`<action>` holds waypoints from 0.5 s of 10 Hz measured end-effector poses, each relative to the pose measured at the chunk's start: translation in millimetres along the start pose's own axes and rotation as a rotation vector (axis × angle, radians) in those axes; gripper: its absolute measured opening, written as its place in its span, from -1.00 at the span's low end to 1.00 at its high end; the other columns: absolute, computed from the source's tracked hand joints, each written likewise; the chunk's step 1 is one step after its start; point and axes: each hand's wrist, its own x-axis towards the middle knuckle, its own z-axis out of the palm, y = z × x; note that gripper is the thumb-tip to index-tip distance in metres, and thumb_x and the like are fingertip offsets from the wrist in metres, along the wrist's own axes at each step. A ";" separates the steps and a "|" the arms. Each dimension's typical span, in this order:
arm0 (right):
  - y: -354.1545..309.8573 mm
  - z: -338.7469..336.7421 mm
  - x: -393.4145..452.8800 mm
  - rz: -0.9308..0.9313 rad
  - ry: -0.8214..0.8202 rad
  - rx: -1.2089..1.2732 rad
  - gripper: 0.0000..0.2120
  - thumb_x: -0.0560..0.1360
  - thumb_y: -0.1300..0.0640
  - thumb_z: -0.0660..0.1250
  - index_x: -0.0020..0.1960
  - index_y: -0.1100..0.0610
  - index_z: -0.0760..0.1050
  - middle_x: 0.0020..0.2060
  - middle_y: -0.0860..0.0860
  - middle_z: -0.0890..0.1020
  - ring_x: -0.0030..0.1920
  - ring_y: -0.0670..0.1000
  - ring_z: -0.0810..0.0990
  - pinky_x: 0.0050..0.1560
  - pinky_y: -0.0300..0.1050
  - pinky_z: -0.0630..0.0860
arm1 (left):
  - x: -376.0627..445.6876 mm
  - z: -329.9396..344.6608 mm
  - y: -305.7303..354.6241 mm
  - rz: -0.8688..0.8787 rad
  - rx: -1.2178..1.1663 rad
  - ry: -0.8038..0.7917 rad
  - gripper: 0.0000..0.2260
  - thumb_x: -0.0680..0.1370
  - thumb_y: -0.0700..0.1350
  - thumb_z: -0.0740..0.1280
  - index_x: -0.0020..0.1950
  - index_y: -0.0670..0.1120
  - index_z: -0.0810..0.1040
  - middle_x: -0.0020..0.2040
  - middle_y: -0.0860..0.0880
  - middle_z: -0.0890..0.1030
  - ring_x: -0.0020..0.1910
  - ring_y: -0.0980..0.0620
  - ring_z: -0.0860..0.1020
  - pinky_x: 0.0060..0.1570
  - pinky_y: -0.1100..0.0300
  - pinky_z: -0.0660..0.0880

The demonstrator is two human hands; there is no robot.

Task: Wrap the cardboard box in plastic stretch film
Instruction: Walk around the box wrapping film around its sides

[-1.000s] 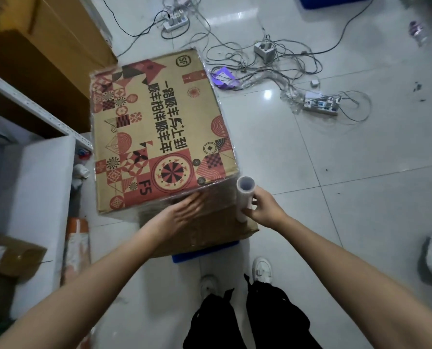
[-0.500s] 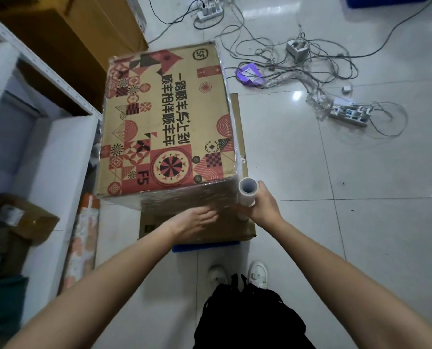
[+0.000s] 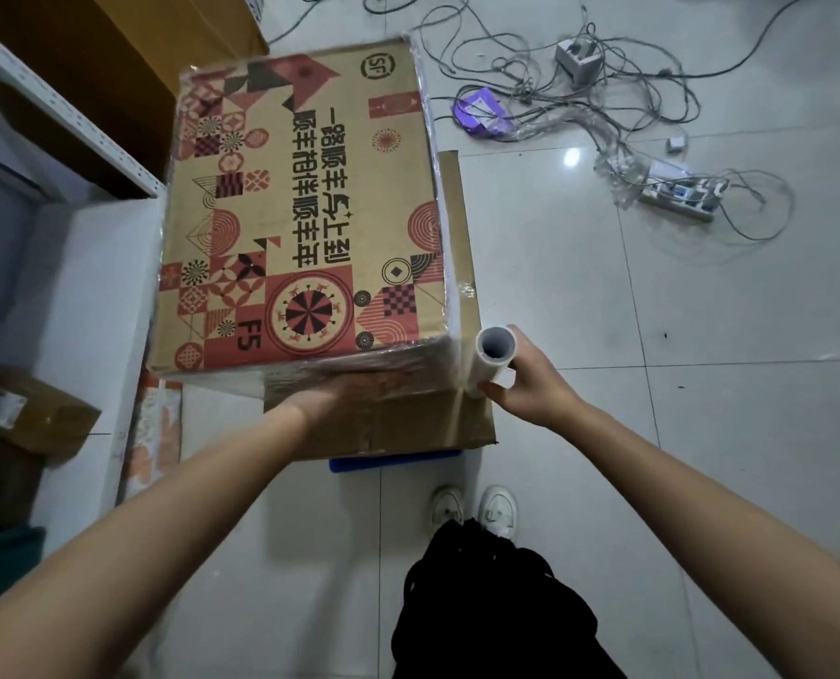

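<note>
A large brown cardboard box [image 3: 300,208] printed with red and black patterns stands in front of me, its near side covered in clear stretch film. It rests on a plain cardboard box [image 3: 408,423] that sits on a blue crate [image 3: 393,464]. My right hand [image 3: 530,379] grips an upright roll of clear stretch film [image 3: 491,360] at the box's near right corner, and film runs from the roll onto the box. My left hand [image 3: 344,389] presses flat against the wrapped near side of the box, fingers partly hidden under its edge.
A white metal shelf [image 3: 65,120] stands at the left, with brown boxes [image 3: 26,409] at its foot. Tangled cables, a power strip [image 3: 677,193] and a purple packet [image 3: 481,112] lie on the tiled floor at the back right. My white shoes [image 3: 477,507] stand below the boxes.
My view has moved closer over the box. My left hand slid further along the near side under the box's edge. My right hand still holds the roll at the corner.
</note>
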 end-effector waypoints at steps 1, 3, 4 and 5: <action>-3.6 3.1 4.3 0.059 0.006 0.047 -0.51 0.34 0.33 0.40 0.20 0.03 0.38 0.06 -0.03 0.48 0.06 -0.14 0.45 0.07 -0.34 0.43 | 7.4 -12.7 1.6 -0.084 -0.193 -0.020 -0.38 0.57 0.12 0.19 0.52 -0.14 0.08 0.51 -0.28 0.02 0.43 -0.36 -0.04 0.19 -0.40 -0.20; 5.0 0.2 8.1 0.141 -0.016 0.071 -0.40 0.38 0.35 0.40 0.22 -0.17 0.30 0.09 -0.37 0.43 0.09 -0.37 0.44 0.07 -0.55 0.36 | 65.8 -40.3 -0.5 -0.318 -1.872 0.107 -0.64 0.67 -0.09 0.02 0.44 0.20 0.22 0.39 0.13 0.39 0.40 0.16 0.29 0.39 0.32 0.15; 13.3 -1.0 7.6 0.150 -0.020 0.079 -0.46 0.38 0.39 0.39 0.18 -0.08 0.34 0.06 -0.34 0.45 0.08 -0.39 0.45 0.04 -0.54 0.37 | 82.3 -37.0 -17.6 -0.596 -2.984 0.198 -0.65 0.66 -0.15 0.10 0.46 -0.01 0.29 0.42 0.02 0.36 0.40 0.10 0.28 0.10 0.66 0.15; 17.8 -3.2 7.1 0.144 -0.018 0.084 -0.41 0.39 0.40 0.39 0.16 -0.20 0.34 0.03 -0.41 0.48 0.10 -0.37 0.47 0.04 -0.52 0.39 | 92.7 -26.4 -9.7 -0.630 -3.425 0.194 -0.57 0.56 0.12 0.28 0.41 0.08 0.34 0.34 0.07 0.39 0.23 0.09 0.41 0.00 0.42 0.36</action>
